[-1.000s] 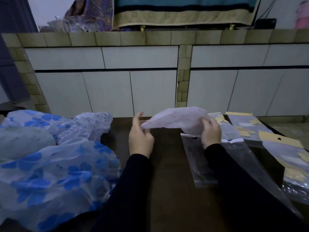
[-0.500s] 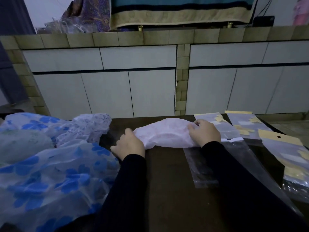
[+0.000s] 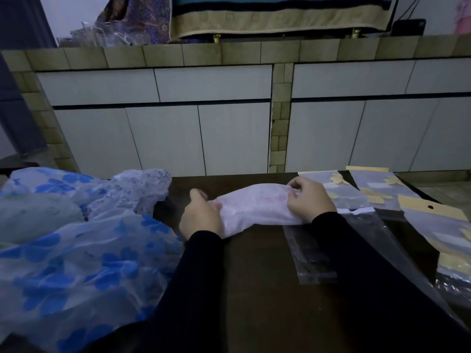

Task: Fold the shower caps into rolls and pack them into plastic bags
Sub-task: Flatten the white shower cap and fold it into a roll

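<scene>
On dark table (image 3: 267, 289), pale pink shower cap (image 3: 254, 207), crumpled

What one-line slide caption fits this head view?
Both hands, left and right, grip a pale pink shower cap on the dark table, clear bags alongside.

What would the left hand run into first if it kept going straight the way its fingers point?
Probably nothing soon: the left hand, gripping the pink cap, points away across bare table toward the cabinets. Depth is unclear.

one pink shower cap (image 3: 254, 208), two hands, one empty clear bag (image 3: 309, 256), three yellow-headed packets, one heap of blue-flowered caps (image 3: 76, 258)
</scene>
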`<state>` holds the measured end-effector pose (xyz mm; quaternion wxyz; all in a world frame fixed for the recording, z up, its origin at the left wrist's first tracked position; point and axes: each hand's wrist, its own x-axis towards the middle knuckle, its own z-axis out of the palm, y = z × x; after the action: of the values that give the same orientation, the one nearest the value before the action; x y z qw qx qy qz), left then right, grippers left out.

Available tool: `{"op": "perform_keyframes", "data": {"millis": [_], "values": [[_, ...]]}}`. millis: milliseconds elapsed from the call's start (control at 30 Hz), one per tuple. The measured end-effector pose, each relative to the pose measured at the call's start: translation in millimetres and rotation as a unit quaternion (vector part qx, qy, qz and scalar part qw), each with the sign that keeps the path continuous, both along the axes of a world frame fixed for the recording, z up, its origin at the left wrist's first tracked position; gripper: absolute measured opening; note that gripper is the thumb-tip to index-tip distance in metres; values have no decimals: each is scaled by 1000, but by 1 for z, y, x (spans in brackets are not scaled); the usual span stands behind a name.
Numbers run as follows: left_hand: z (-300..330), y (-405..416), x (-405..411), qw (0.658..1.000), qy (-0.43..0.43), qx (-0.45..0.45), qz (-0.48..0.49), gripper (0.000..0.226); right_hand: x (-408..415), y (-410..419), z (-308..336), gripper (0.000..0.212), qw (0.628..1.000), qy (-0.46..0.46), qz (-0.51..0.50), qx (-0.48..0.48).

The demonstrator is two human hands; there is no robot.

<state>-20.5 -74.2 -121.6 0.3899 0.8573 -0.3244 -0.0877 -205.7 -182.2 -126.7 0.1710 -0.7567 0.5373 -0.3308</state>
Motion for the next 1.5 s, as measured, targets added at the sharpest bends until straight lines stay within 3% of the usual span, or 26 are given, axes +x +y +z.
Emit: {"op": "perform_keyframes", "data": {"millis": [100, 200, 300, 400, 700, 933, 1100, 1167, 1267, 1500], "values": [[-1, 2, -2, 997, -9, 81, -1, 31, 2, -1, 4, 14, 998, 59, -22, -1], [5, 3, -6, 988, -103, 112, -5, 34, 5, 2, 8, 24, 992, 113, -49, 9], [13, 3, -15, 979, -190, 70, -3, 37, 13, 2, 16, 37, 991, 119, -63, -19], [15, -3, -25, 975, -217, 11, -35, 39, 27, 0, 22, 27, 993, 94, -66, -38], [1, -7, -20, 969, -164, 141, -122, 42, 30, 4, 3, 9, 996, 78, 38, 18], [0, -3, -12, 983, -52, 82, -153, 31, 26, 7, 0, 20, 993, 69, 87, -34], [9, 2, -13, 983, -101, -30, -149, 17, 26, 8, 4, 11, 994, 47, 93, -39], [12, 3, -13, 983, -72, -63, -156, 10, 24, 7, 5, 5, 992, 24, 107, -54], [12, 6, -12, 986, -6, -76, -146, 17, 19, 11, 8, 9, 989, 14, 132, -58], [6, 5, -18, 993, -8, -42, -108, 28, 28, 11, 7, 27, 984, 97, 11, -151]]}}
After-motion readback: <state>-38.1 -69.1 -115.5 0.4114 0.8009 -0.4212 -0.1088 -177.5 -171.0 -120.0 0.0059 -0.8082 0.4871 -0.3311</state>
